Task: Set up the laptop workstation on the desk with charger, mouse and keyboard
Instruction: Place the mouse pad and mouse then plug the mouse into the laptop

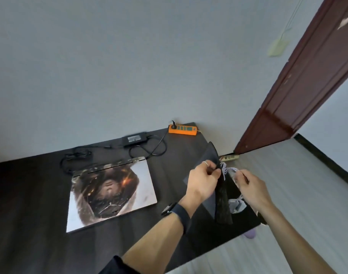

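Observation:
A closed laptop (pixel 111 192) with a printed picture on its lid lies flat on the dark desk (pixel 30 204). Behind it sits the black charger brick (pixel 134 138); its looped cable (pixel 151 150) runs to an orange power strip (pixel 182 129) at the wall. Over the desk's right end, my left hand (pixel 203 181) pinches the top of a dark fabric pouch (pixel 223 206) that hangs down. My right hand (pixel 252 186) grips the pouch's pale braided cord (pixel 225 170). A dark flat sheet (pixel 207 155) stands tilted behind my left hand. No mouse or keyboard is visible.
A brown door (pixel 307 76) stands open to the right of the desk, above the pale floor (pixel 288 224). A pale grey object (pixel 236 205) lies under my right hand. Something lilac (pixel 250 234) shows below the desk's right edge. The wall is right behind the desk.

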